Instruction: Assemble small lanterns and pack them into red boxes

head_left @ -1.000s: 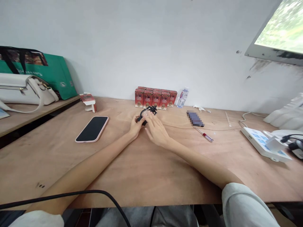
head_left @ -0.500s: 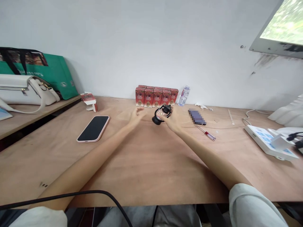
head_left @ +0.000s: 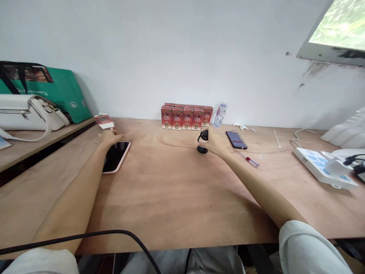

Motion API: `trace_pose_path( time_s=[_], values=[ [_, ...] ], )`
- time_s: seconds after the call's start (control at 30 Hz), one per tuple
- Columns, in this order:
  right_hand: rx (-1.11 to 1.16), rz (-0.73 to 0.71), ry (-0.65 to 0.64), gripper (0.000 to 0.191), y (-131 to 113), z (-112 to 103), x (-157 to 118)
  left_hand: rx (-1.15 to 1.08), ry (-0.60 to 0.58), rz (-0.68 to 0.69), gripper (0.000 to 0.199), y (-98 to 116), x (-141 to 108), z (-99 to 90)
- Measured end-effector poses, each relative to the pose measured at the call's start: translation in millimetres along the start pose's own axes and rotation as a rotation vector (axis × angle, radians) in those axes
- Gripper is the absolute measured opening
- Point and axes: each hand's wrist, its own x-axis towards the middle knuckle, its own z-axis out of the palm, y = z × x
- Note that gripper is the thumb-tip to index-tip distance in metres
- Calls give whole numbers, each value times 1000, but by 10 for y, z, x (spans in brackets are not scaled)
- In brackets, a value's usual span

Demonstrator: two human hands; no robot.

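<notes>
My right hand (head_left: pixel 214 142) is wrapped around a small black lantern (head_left: pixel 202 149) with a clear middle and a round black base. The lantern stands upright at or just above the table; I cannot tell whether its base touches. At the left, my left hand (head_left: pixel 108 139) reaches over the far end of a pink-edged phone (head_left: pixel 119 160). Its fingers look apart, right beside a small open red and white box (head_left: pixel 104 121), and cover its near part. Whether they touch the box is unclear.
Several red boxes (head_left: pixel 182 118) stand in rows by the wall, beside a clear bottle (head_left: pixel 220 114). Toward the right lie a dark phone (head_left: pixel 236 139), a screwdriver (head_left: pixel 252 162) and a white power strip (head_left: pixel 323 167). A black cable (head_left: pixel 108 232) crosses the near left.
My left hand has moved left, from near the lantern to the open box. My right hand has turned the lantern from tilted to upright and shifted it slightly right.
</notes>
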Motion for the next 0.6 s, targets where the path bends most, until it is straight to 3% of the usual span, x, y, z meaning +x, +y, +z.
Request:
trace_pose_path(
  time_s=[0.1, 0.17, 0.27, 0.37, 0.47, 0.53, 0.6],
  values=[
    [-22, -12, 13, 52, 24, 13, 19, 171, 148, -156, 31, 89, -46, -19],
    [-20, -59, 126, 55, 32, 26, 32, 226, 286, -161, 23, 206, -82, -57],
    [-3, -201, 401, 48, -9, 30, 19, 256, 446, -21, 12, 453, -130, -128],
    [30, -348, 553, 36, -121, 17, -48, 205, 433, 136, 14, 770, -189, -191],
    [56, -453, 541, 34, -255, 16, -135, 91, 401, 314, 18, 1099, -275, -248],
    [77, -496, 467, 37, -325, 23, -178, -32, 398, 430, 21, 1291, -344, -294],
    [101, -527, 373, 44, -369, 30, -201, -186, 334, 452, 28, 1448, -414, -345]
  ],
)
